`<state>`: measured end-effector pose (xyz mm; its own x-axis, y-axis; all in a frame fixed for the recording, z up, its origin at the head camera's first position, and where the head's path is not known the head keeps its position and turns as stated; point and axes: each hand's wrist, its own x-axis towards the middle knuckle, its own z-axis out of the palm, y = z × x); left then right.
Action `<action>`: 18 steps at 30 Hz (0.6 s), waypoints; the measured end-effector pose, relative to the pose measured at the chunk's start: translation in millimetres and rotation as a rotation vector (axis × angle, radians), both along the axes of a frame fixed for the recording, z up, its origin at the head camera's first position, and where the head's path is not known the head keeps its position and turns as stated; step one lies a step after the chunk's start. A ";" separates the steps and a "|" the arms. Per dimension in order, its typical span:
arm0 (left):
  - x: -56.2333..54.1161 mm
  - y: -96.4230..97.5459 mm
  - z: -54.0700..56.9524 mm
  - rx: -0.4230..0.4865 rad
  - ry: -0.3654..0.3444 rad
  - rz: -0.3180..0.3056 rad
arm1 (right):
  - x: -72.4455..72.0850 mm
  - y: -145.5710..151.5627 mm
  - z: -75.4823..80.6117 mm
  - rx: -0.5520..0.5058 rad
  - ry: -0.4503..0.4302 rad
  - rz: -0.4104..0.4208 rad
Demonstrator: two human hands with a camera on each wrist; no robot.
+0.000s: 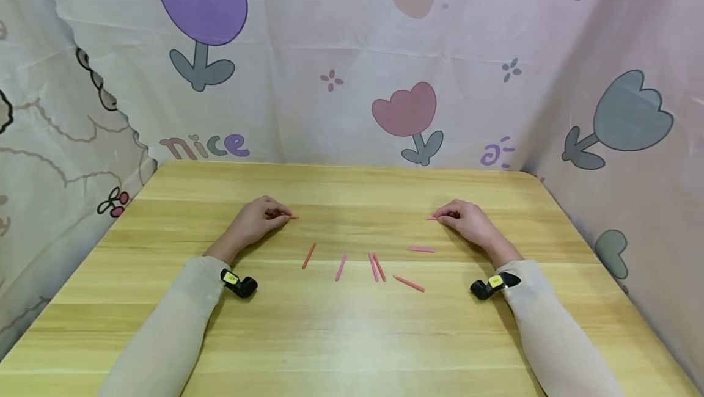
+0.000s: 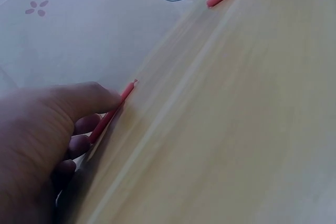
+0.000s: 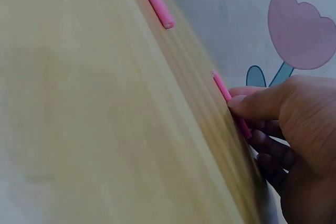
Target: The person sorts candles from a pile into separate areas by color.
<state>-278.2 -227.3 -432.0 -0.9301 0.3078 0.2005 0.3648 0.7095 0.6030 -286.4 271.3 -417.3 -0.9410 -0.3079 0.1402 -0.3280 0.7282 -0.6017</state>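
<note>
Toward the far left of the table, my left hand (image 1: 258, 218) pinches a thin red candle (image 2: 127, 92) between thumb and fingers. The candle's short wick end sticks out past the thumb, close over the wood. On the right, my right hand (image 1: 466, 221) pinches a pink candle (image 3: 220, 85) in the same way, its wick end pointing inward. Between the hands, more candles lie scattered. An orange-red candle (image 1: 309, 256) is nearest the left hand, and a pink candle (image 1: 421, 249) lies nearest the right. The fingers partly hide both held candles.
Mid-table lie a pink candle (image 1: 341, 267), a close pair of one pink candle (image 1: 373, 267) and one orange-red candle (image 1: 380, 267), and a slanted orange-red candle (image 1: 409, 283). A printed curtain (image 1: 308, 110) hangs behind the wooden table (image 1: 330, 336).
</note>
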 end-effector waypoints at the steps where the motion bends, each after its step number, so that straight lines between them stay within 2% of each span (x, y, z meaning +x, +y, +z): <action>1: 0.4 -0.6 0.0 0.000 -0.003 0.003 | -0.1 -0.1 -1.4 0.005 0.004 -0.003; 8: 0.3 -2.0 2.1 -0.014 -0.024 0.007 | 1.9 0.7 -3.1 0.018 -0.018 -0.014; 18: 2.5 0.8 14.6 -0.062 -0.049 -0.005 | 3.8 -0.8 -0.2 0.010 -0.029 -0.010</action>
<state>-275.6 -226.6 -417.4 -0.9366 0.3231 0.1354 0.3399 0.7443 0.5749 -282.6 270.5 -417.5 -0.9476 -0.2999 0.1100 -0.3034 0.7373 -0.6036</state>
